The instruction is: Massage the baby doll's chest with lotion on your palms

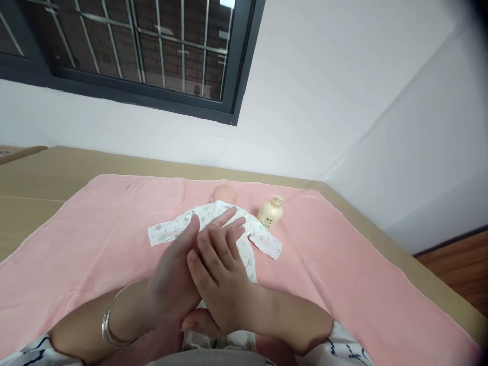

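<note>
My left hand [177, 277], with bracelets at its wrist, is turned palm inward with its fingers stretched out. Across its palm lies my right hand [224, 284], its fingers extended and slightly bent. The palms touch, and no object shows between them. Beneath and beyond them a doll in a white patterned outfit [265, 241] lies on a pink blanket [122, 218], its round head [224, 193] pointing away from me. My hands hide much of its body. A cream pump bottle [270, 211] is just right of the doll's head, tilted in view.
The blanket covers most of a light wooden table [76, 160]. Behind it rises a white wall [297, 101] with a dark-framed barred window [152, 51]. Brown wood [461, 269] shows at the right edge.
</note>
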Demonstrator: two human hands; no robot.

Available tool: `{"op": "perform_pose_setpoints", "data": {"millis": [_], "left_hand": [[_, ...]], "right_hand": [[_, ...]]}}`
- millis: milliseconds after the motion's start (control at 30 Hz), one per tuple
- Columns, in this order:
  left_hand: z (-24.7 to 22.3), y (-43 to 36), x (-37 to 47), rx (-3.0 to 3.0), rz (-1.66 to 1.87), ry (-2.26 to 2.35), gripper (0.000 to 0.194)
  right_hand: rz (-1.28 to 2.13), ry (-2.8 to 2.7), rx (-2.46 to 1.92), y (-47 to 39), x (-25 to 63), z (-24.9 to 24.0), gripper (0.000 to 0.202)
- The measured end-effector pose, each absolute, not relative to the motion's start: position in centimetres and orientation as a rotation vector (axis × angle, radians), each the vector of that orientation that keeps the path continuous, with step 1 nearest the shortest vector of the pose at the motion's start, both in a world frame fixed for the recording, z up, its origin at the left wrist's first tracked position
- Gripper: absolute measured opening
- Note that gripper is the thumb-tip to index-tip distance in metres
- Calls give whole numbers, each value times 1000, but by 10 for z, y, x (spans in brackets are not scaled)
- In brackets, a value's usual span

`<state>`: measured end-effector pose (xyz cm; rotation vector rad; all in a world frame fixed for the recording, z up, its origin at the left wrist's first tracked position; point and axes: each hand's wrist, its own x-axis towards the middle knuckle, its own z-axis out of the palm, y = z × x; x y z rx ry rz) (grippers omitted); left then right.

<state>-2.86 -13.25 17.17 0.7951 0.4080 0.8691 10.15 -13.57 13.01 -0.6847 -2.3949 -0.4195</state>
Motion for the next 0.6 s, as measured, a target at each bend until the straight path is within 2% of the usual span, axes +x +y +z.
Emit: {"op": "perform_pose_setpoints", "data": {"millis": [133,300,433,600], "left_hand": [[187,-112,-41,713,925,407,68],[180,-68,-37,855,1135,426,67],[137,-21,-16,932,1392,572,53],[72,7,7,1229,1457,852,40]], "right_hand": [[-336,-2445,-657,-134,100,136,84],[-169,-2506,-663,-117,116,153,58],[-50,-2418,-829,-82,128,128,38],[49,-2314,-989,-45,133,78,46]]}}
